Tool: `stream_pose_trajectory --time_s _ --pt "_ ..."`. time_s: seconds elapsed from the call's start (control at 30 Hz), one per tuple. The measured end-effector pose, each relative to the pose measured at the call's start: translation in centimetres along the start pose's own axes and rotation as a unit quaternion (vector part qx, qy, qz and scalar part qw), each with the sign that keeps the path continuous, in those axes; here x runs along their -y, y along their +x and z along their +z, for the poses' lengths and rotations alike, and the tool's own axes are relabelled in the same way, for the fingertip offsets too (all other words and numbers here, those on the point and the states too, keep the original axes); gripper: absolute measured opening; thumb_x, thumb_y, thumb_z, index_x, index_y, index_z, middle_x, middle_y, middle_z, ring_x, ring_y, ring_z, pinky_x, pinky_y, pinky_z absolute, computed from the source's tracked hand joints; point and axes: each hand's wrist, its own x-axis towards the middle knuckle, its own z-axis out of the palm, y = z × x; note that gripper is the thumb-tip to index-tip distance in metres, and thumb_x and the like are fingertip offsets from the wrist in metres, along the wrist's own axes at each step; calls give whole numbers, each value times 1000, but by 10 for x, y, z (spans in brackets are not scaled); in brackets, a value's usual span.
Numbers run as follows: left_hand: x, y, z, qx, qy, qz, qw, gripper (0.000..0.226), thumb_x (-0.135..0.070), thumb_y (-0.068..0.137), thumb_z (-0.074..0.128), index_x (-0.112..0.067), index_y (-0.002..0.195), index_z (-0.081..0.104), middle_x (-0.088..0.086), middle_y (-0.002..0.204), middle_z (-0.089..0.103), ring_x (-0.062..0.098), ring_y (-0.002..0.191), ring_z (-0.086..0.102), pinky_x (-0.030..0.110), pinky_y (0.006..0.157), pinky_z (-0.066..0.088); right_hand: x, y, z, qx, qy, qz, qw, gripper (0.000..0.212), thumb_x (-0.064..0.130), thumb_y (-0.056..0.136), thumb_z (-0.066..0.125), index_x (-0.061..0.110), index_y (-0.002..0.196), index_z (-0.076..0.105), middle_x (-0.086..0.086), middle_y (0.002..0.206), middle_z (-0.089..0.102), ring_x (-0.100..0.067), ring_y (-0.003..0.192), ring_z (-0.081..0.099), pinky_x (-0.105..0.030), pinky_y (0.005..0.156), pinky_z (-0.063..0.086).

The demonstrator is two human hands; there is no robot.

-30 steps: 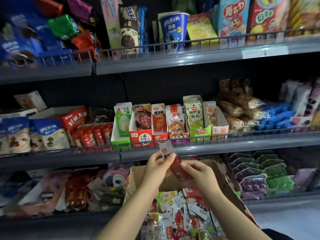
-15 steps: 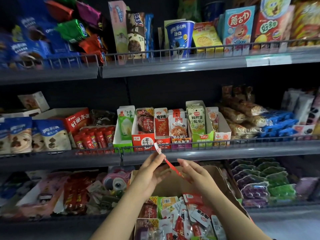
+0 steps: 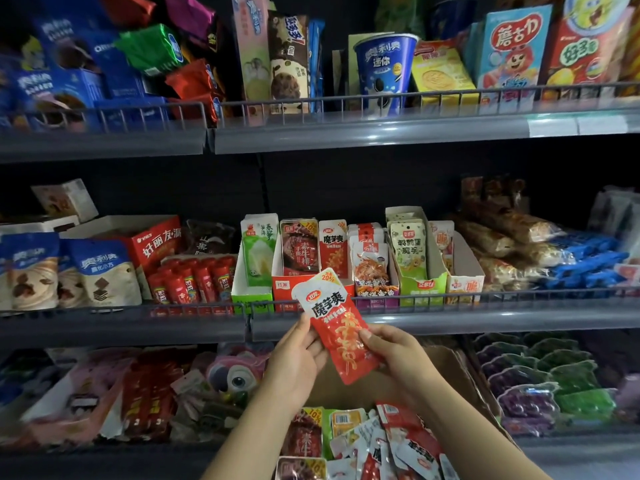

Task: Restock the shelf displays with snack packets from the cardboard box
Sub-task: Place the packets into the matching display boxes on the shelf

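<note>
Both hands pinch one red snack packet [image 3: 337, 325] face-out above the cardboard box [image 3: 446, 367]: left hand [image 3: 298, 358] on its left edge, right hand [image 3: 398, 355] on its right. Pkt sits tilted, top overlapping the mid shelf [image 3: 485, 315] rail, w/ more pkts in the box below

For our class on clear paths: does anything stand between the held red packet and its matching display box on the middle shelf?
Only the shelf's wire front rail; the red packet, held by both hands, must lift over it into the display box.
</note>
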Motion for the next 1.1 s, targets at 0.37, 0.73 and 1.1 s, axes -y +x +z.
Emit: stream_pose_trajectory --time_s 0.37,0.73,1.1 --pt "-4 43 -19 -72 69 17 995 19 -31 96 49 -18 101 62 4 92 74 21 89 68 33 71 51 1 45 14 27 -48 15 998 5 13 90 60 9 90 64 -8 82 68 -17 73 66 -26 66 55" --pt "-7 80 -20 -99 218 123 963 24 -39 92 54 -22 83 69 -1 83 74 17 80 71 34 72 56 18 84 23 1 -112 -41 993 12 23 89 63 12 85 63 2 74 68 -3 60 62 -15 58 47" --pt "-4 106 -26 -68 369 250 893 20 -47 89 46 -33 89 61 -15 94 67 4 92 63 37 85 54 63 122 13 23 -182 52 982 32 41 90 57 12 77 59 -8 76 67 -10 47 46 -18 44 36"
